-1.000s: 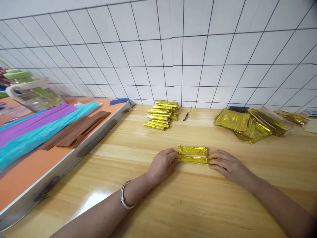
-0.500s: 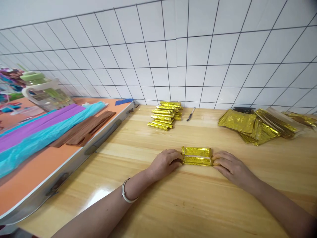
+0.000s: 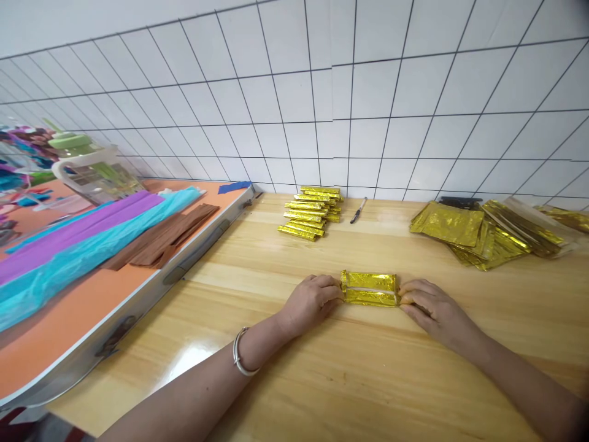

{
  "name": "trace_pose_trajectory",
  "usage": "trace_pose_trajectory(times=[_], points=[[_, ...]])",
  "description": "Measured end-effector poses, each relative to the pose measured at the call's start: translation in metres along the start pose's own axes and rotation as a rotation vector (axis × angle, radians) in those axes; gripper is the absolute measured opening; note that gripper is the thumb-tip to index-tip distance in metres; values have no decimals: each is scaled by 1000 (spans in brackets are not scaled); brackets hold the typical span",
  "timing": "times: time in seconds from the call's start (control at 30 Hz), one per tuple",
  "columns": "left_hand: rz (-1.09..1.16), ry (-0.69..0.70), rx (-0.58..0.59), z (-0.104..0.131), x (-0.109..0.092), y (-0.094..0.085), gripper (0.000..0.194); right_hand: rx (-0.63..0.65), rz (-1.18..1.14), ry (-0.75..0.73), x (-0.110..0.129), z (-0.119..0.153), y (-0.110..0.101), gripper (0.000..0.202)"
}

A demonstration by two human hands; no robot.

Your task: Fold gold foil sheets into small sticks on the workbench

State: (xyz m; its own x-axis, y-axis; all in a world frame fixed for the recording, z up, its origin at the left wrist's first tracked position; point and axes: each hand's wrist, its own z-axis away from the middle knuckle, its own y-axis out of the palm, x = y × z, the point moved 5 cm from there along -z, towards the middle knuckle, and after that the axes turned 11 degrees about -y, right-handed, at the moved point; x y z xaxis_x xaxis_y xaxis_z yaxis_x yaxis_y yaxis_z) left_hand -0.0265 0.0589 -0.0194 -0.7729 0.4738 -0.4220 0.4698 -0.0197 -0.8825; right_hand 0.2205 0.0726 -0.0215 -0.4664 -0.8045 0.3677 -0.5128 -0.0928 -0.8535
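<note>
A folded sheet of gold foil paper (image 3: 372,282) lies on the wooden table, its two long sides turned in so that a thin pale line runs along its length. At its left end, the curled fingers of my left hand (image 3: 313,302) pinch the edge. My right hand (image 3: 435,307) has its fingers and thumb closed on the right end. Beyond my hands sits a pile of narrow folded gold strips (image 3: 306,215). Flat gold foil sheets (image 3: 448,224) are heaped at the back right.
A pen (image 3: 358,210) lies near the tiled wall (image 3: 304,98). On the left, a raised orange board (image 3: 59,319) carries purple crepe paper (image 3: 92,236), blue crepe paper (image 3: 105,255) and brown strips (image 3: 161,239). A green-lidded bottle (image 3: 71,144) stands behind them.
The whole view has shifted slightly, so everything sits a little further right. Both hands keep their hold on the ends of the folded gold foil paper, which looks unchanged.
</note>
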Motion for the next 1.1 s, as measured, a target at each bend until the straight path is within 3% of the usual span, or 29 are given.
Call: trace_pose_trajectory(times=[0.3,0.57,1.1], points=[[56,-110,-24,-4,-7,-2,15,-50,-35,164,-2,-8,1,10],[85,-237,-80,-13,-9,1,12,-33,51,224,-12,-13,6,8],[89,-271,-130,-17,-5,6,9,76,136,249,-10,-24,2,9]])
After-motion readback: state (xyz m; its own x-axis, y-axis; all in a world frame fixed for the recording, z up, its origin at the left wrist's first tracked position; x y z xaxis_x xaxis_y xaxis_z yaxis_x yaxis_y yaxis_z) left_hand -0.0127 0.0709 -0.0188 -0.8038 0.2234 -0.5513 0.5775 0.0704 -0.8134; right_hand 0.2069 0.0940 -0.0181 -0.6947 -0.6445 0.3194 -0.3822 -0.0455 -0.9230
